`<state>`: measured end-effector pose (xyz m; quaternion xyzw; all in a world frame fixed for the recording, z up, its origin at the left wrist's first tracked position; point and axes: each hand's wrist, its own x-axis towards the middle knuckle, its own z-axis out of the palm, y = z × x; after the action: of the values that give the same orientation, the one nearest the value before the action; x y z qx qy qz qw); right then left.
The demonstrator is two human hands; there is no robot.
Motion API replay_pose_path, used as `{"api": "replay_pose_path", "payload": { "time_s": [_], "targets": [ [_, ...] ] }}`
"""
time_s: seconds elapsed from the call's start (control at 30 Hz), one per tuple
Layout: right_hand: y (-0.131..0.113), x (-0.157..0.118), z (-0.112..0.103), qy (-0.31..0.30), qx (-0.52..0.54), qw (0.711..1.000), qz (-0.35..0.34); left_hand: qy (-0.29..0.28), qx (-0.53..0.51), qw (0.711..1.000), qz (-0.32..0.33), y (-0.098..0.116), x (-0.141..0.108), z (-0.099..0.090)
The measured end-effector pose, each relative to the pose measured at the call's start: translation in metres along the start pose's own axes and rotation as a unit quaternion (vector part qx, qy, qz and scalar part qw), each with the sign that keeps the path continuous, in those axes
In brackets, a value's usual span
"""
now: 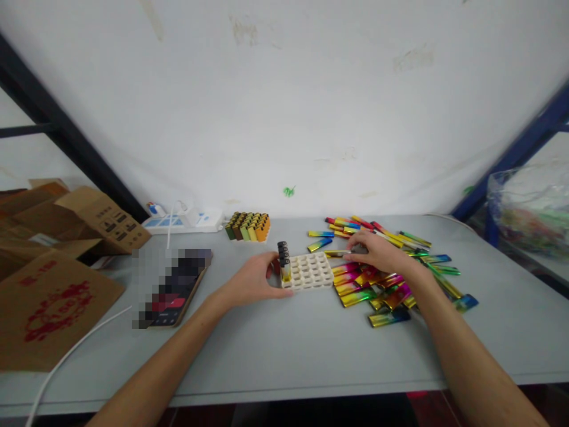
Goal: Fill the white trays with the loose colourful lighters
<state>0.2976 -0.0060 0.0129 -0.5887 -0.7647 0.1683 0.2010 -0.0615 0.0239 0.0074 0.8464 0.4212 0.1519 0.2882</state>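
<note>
Mid-desk (288, 350), white rack (313, 274) lies flat between both hands. Fill state: a short row of black-topped lighters (286, 271) stands upright at its left end; remaining rows of holes look open, so judged an early stage for this rack. Loose metallic lighters (355, 298), gold with pink, blue, green or red, are spread right of the rack, most lying flat, some overlapping; these are not in holes. Behind, near the wall, a packed block of lighters (249, 228) stands upright, green through orange, looks full.

Left hand (253, 280): at rack's left end, thumb along the near edge, other fingers curled round the far side, clamped on the rack; forearm comes in from lower left. Right hand (377, 249): palm down, reaching over the pile, thumb and fingers together, pinching the end of a gold lighter (334, 254) just beside the rack's far right corner. Grip detail partly hidden by the fingers.

Left side: phone (189, 284), power strip (207, 222), cardboard box (57, 314).
</note>
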Motion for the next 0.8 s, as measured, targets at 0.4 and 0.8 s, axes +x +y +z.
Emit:
{"api": "replay_pose_path", "payload": {
  "time_s": [0.4, 0.8],
  "targets": [
    [-0.042, 0.008, 0.025, 0.134, 0.517, 0.845, 0.016, 0.000, 0.014, 1.000, -0.001, 0.002, 0.000, 0.001],
    [-0.080, 0.010, 0.062, 0.152, 0.378, 0.913, 0.013, 0.004, 0.005, 1.000, 0.014, 0.001, -0.001, 0.001]
  ]
}}
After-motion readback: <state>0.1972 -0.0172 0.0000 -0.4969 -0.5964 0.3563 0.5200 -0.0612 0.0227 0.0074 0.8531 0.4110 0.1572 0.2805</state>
